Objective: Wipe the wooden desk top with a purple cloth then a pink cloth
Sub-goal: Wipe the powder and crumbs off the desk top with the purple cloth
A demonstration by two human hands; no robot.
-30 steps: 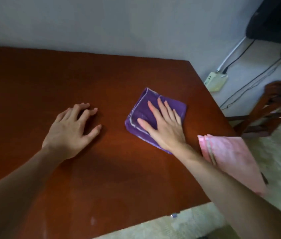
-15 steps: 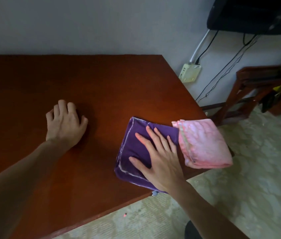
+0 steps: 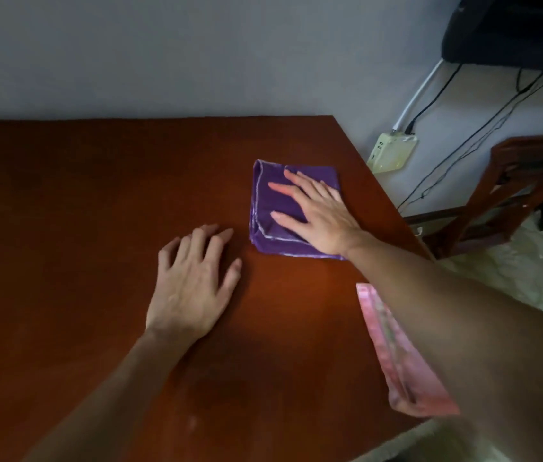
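Near the tabletop's (image 3: 80, 228) right edge, the soft, light purple cloth (image 3: 270, 198) was pressed flat under the right hand's (image 3: 321, 216) spread fingers, best steered from its middle.

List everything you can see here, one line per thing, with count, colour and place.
desk: one, reddish-brown wood, fills the left and middle.
purple cloth: one, folded, flat on the desk's right part.
pink cloth: one, folded, near the desk's right front corner, partly under the forearm.
wall box: one, pale cream, on the wall right of the desk.
cables: several, black and white, on the wall.
chair: one, dark wood, far right.
left hand: one, fingers spread, resting on the desk.
right hand: one, flat, pressing on the purple cloth.
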